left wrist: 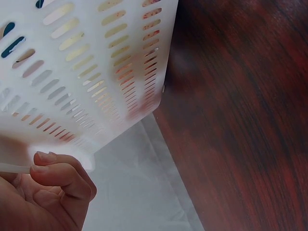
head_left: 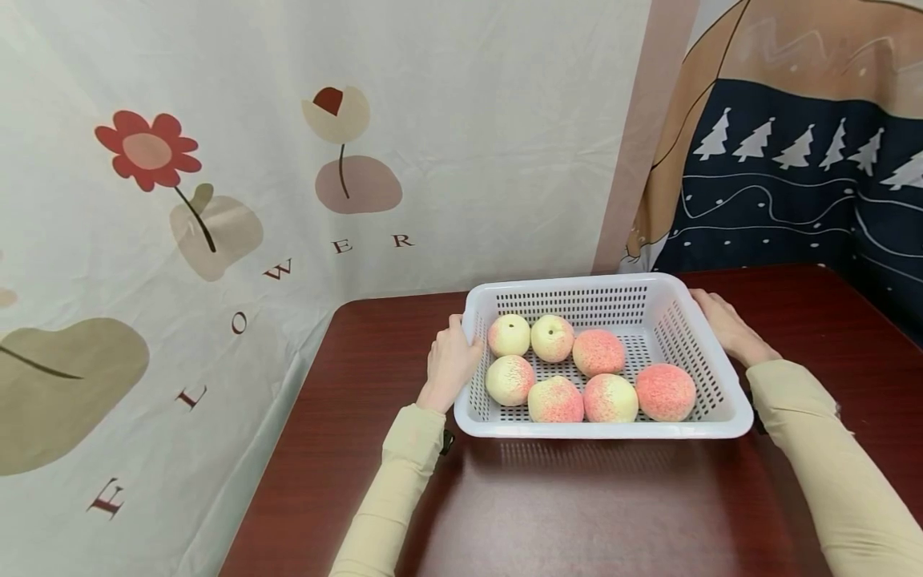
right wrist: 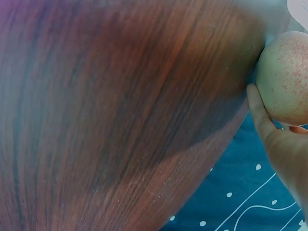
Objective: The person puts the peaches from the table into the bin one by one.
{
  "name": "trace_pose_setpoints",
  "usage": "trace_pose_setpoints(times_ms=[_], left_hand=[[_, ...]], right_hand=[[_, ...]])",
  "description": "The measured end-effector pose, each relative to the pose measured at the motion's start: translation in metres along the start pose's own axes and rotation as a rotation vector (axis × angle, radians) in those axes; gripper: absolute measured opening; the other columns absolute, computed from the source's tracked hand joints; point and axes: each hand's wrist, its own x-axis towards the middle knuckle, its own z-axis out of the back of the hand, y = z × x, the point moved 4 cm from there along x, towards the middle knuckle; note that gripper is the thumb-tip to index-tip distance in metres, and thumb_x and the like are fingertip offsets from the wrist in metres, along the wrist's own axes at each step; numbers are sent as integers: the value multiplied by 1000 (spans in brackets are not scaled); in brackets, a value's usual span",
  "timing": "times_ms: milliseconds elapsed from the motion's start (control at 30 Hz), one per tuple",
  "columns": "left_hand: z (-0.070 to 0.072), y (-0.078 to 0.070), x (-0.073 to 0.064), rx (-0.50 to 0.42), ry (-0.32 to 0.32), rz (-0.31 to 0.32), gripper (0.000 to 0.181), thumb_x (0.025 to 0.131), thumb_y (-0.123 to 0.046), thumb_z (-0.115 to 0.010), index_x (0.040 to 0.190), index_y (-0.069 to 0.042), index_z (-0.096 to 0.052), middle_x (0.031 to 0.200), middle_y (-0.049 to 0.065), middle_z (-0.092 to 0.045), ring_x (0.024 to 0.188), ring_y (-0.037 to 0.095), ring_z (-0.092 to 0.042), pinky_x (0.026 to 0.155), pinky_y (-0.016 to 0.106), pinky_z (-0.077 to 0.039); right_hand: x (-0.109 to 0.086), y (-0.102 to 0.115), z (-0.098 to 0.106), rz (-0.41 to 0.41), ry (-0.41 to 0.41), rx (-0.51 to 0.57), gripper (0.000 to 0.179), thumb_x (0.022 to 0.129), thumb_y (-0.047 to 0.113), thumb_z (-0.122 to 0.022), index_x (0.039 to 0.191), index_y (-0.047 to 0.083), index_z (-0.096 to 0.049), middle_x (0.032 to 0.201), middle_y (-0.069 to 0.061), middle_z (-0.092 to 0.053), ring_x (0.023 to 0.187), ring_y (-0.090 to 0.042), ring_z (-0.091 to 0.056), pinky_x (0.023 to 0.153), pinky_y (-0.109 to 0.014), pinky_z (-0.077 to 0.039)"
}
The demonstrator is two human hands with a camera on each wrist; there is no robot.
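Note:
A white plastic basket (head_left: 728, 429) with slotted walls holds several peaches (head_left: 610, 398), pale yellow blushed with pink. My left hand (head_left: 450, 361) grips its left rim; in the left wrist view the curled fingers (left wrist: 62, 175) hook around the rim from outside. Across from it, my right hand (head_left: 728, 324) holds the right side from outside, its fingertips partly hidden by the rim. The right wrist view has a peach (right wrist: 286, 79) against the right hand's fingers (right wrist: 260, 108), cut off by the frame edge.
The basket is over a dark red-brown wooden table (head_left: 577, 513). A pale curtain (head_left: 469, 160) printed with flowers and letters hangs behind and to the left. A navy cloth (head_left: 779, 208) with white trees hangs at the back right.

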Motion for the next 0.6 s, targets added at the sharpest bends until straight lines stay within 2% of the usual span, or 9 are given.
trace_pose_setpoints(times_ms=[300, 500, 600], left_hand=[[0, 0, 0, 5, 9, 4, 44, 90, -21, -58, 128, -3, -48, 100, 19, -68, 77, 30, -69, 61, 38, -53], [0, 0, 0, 5, 17, 8, 44, 90, -21, -57, 129, -3, -47, 99, 19, -68, 77, 29, -69, 61, 38, -53], [-1, 1, 0, 3, 23, 14, 45, 90, -22, -57, 130, -3, -47, 99, 18, -68, 76, 29, -69, 61, 38, -52]], right_hand=[[-2, -5, 11, -96, -38, -9, 65, 94, 37, -49, 140, -3, -28, 130, -34, -34, 108, -46, -42, 87, -61, -41], [-5, -2, 29, -134, -54, -36, 76, 94, 51, -43, 143, -4, -23, 133, -37, -28, 110, -49, -37, 89, -65, -39], [-6, 2, 40, -131, -86, -45, 77, 94, 52, -43, 142, -5, -23, 133, -38, -28, 111, -50, -34, 88, -66, -38]])
